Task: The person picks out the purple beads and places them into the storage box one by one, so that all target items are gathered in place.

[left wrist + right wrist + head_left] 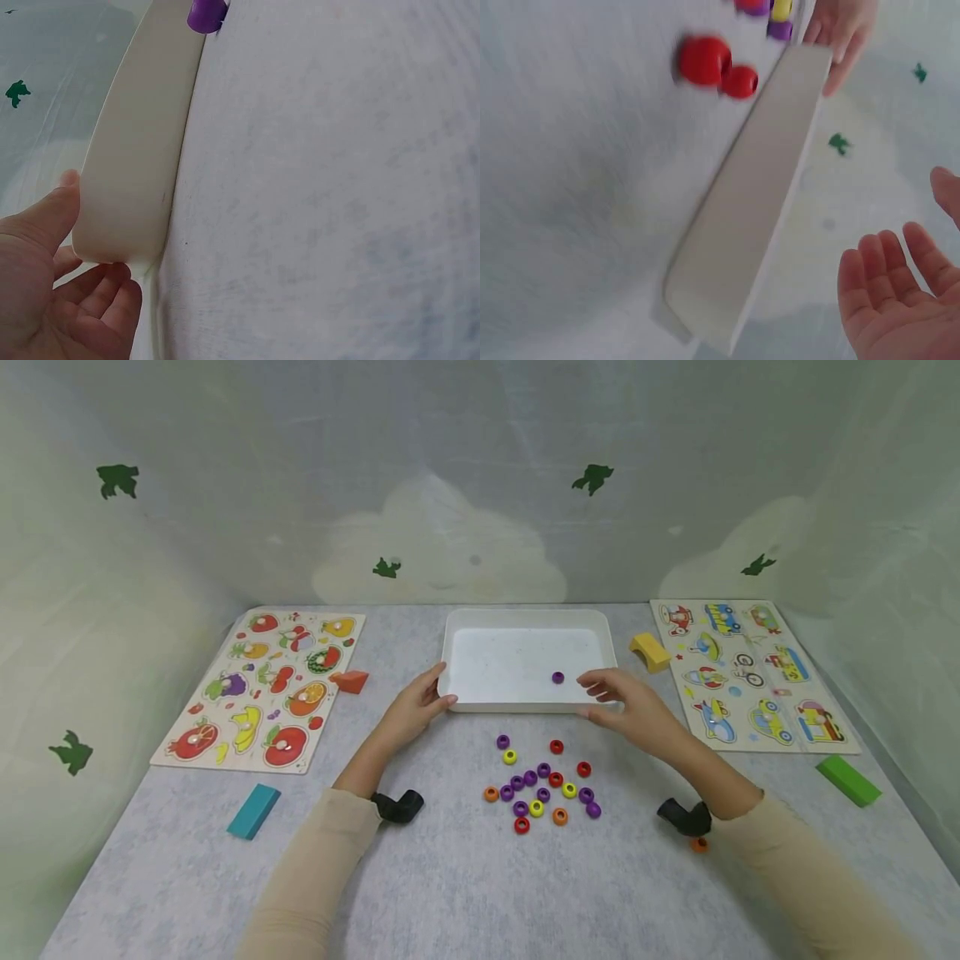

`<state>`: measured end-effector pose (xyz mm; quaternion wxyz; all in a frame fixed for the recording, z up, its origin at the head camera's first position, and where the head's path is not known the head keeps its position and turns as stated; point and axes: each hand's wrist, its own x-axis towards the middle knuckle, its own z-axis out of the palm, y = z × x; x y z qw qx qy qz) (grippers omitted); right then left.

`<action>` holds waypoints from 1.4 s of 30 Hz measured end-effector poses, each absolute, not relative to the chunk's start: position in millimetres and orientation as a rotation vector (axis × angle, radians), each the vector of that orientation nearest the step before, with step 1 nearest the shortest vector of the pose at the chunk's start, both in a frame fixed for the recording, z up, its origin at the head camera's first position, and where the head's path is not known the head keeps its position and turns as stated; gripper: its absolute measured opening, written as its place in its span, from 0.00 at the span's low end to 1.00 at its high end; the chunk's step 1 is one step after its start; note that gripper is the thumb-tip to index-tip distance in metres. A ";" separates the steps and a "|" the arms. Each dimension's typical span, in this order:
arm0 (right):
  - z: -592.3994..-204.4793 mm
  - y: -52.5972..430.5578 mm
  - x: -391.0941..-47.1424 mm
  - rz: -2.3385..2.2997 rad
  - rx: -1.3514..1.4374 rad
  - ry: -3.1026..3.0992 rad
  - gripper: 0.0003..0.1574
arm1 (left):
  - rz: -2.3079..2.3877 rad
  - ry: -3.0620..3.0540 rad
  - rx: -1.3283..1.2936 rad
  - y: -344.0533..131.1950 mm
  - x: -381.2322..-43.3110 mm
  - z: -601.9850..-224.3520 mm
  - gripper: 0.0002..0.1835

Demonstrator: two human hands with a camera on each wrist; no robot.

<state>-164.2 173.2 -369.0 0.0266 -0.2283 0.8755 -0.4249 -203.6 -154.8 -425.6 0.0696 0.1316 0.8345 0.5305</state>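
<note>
A white rectangular tray [528, 707] stands at the back middle of the table, with one purple bead [558, 677] in its right part. My left hand [412, 713] holds the tray's near left corner. In the left wrist view its thumb [56, 214] lies at the rim and the other fingers curl against the outer end wall. Over the near right corner hovers my right hand [626, 708], empty, its fingers loosely spread. The right wrist view shows that palm [900, 322] apart from the tray wall [742, 202]. Several loose purple beads [530, 777] lie in front of the tray.
Among them are red [522, 825], yellow [536, 808] and orange beads [560, 816]; another orange bead [699, 844] lies by the right wrist. A fruit puzzle board [258, 693] lies left, a vehicle puzzle board [750, 677] right. Yellow [650, 652], orange [350, 681], blue [253, 811] and green blocks [848, 780] lie around.
</note>
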 end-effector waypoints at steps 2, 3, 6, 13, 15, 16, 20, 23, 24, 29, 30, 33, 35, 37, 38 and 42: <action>-372.8 177.2 -146.1 -1.340 -0.723 2.673 0.26 | 1.587 2.517 0.399 -154.8 -203.8 -425.6 0.38; -376.1 178.8 -137.6 -1.350 -0.721 2.652 0.26 | 1.582 2.526 0.400 -154.9 -203.6 -425.8 0.38; -390.0 183.5 -117.3 -1.389 -0.737 2.574 0.27 | 1.570 2.539 0.410 -154.7 -203.8 -426.8 0.38; -419.3 191.1 -94.5 -1.378 -0.646 2.413 0.25 | 1.566 2.541 0.429 -155.2 -204.1 -427.6 0.38; -423.4 192.0 -91.9 -1.346 -0.637 2.403 0.24 | 1.568 2.530 0.425 -154.4 -202.1 -424.0 0.38; -424.8 192.1 -90.8 -1.334 -0.639 2.399 0.24 | 1.573 2.521 0.419 -153.5 -200.6 -421.3 0.38; -425.8 189.6 -87.5 -1.306 -0.683 2.416 0.18 | 1.596 2.498 0.412 -149.4 -193.8 -409.4 0.36; -427.2 187.4 -87.4 -1.274 -0.703 2.454 0.13 | 1.591 2.505 0.405 -147.5 -190.6 -404.0 0.35; -428.1 186.9 -87.8 -1.257 -0.704 2.468 0.11 | 1.586 2.508 0.403 -147.4 -190.2 -403.3 0.35; -434.1 185.7 -92.5 -1.228 -0.703 2.491 0.09 | 1.579 2.515 0.400 -147.5 -189.7 -403.7 0.35; -434.1 185.3 -93.7 -1.228 -0.696 2.493 0.09 | 1.580 2.513 0.401 -147.6 -189.7 -404.0 0.35; -429.1 182.3 -98.6 -1.251 -0.660 2.484 0.09 | 1.586 2.510 0.402 -147.8 -190.3 -404.9 0.35; -422.0 179.6 -103.7 -1.278 -0.660 2.485 0.09 | 1.594 2.504 0.396 -147.9 -190.8 -405.3 0.35; -413.2 176.3 -111.3 -1.316 -0.683 2.492 0.10 | 1.599 2.499 0.392 -148.1 -191.1 -405.5 0.35; -408.7 175.1 -115.9 -1.336 -0.708 2.503 0.11 | 1.603 2.496 0.388 -148.1 -191.2 -405.5 0.35; -391.9 171.7 -141.7 -1.386 -0.822 2.583 0.15 | 1.612 2.490 0.388 -148.4 -191.0 -404.9 0.34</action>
